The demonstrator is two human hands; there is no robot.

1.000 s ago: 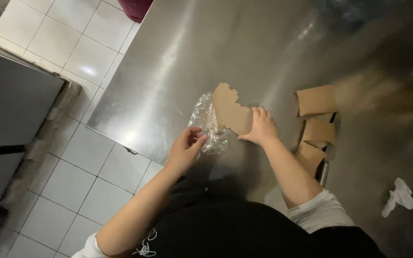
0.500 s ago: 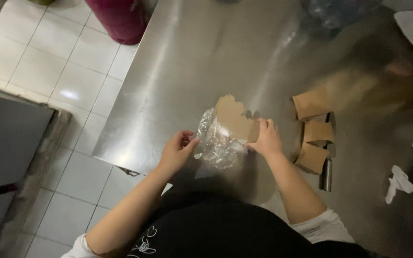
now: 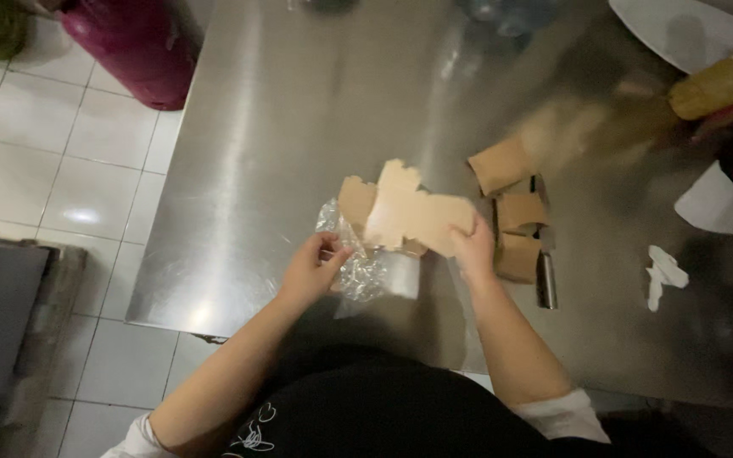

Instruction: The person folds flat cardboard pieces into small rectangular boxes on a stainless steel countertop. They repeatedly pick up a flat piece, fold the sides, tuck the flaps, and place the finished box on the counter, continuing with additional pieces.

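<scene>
I logged the left hand (image 3: 311, 270) curled shut on the clear plastic wrap (image 3: 365, 265), which lay crumpled on the steel table (image 3: 299, 127) near its front edge. The right hand (image 3: 473, 251) pinched the flat cardboard blank (image 3: 409, 214) by its right end, holding it just above the wrap. Three folded cardboard pieces (image 3: 515, 212) sat just right of that hand, a dark slim tool (image 3: 545, 284) beside them.

A steel table (image 3: 282, 110) carries three folded cardboard pieces (image 3: 515, 212), a white crumpled scrap (image 3: 663, 273) and a white plate (image 3: 680, 30); a maroon cylinder (image 3: 142, 47) stands on the tiled floor (image 3: 53, 170).
</scene>
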